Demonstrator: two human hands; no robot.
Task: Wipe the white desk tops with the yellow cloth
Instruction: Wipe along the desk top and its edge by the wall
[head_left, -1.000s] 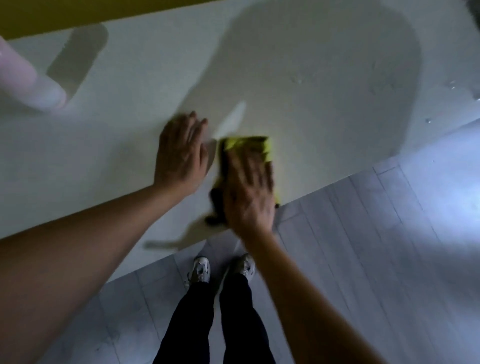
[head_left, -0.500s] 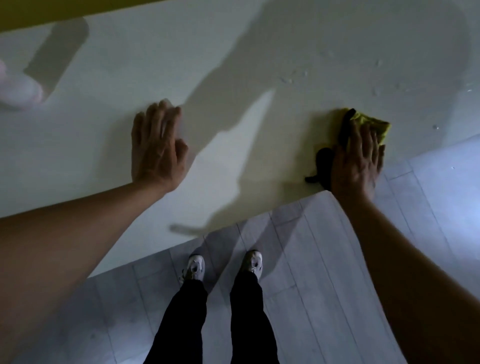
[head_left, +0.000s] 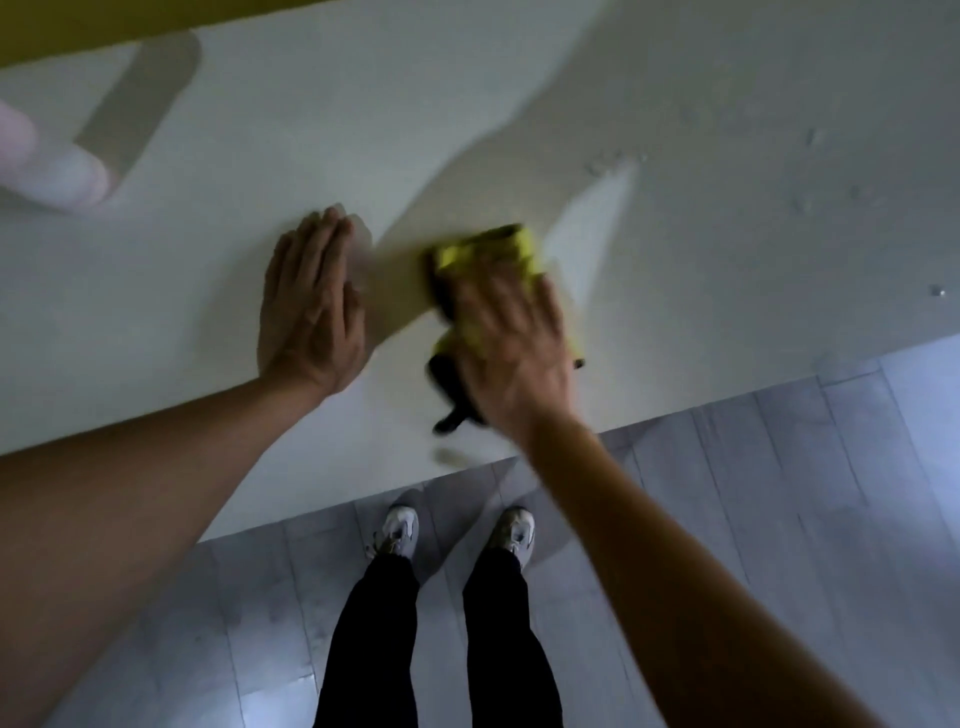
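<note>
Nearby, pale cylinder (head_left: 49, 174) beyond left hand (head_left: 310, 306).

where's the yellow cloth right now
In the head view the yellow cloth lies mid-frame on the white desk, pressed under the right hand, just right of the flat left hand.

Matt white desk top, soft cloth, smooth grey floor

The white desk top (head_left: 519, 104) is seen as a smooth, matt board, with some small wet drops (head_left: 605, 165) that shine a little. The yellow cloth (head_left: 498, 249) is made of a soft textile, and a dark part is seen on its near side. The floor (head_left: 779, 493) is laid with smooth grey planks of wood look, with a weak gloss. The trousers (head_left: 374, 649) are of black matt cloth.
</note>
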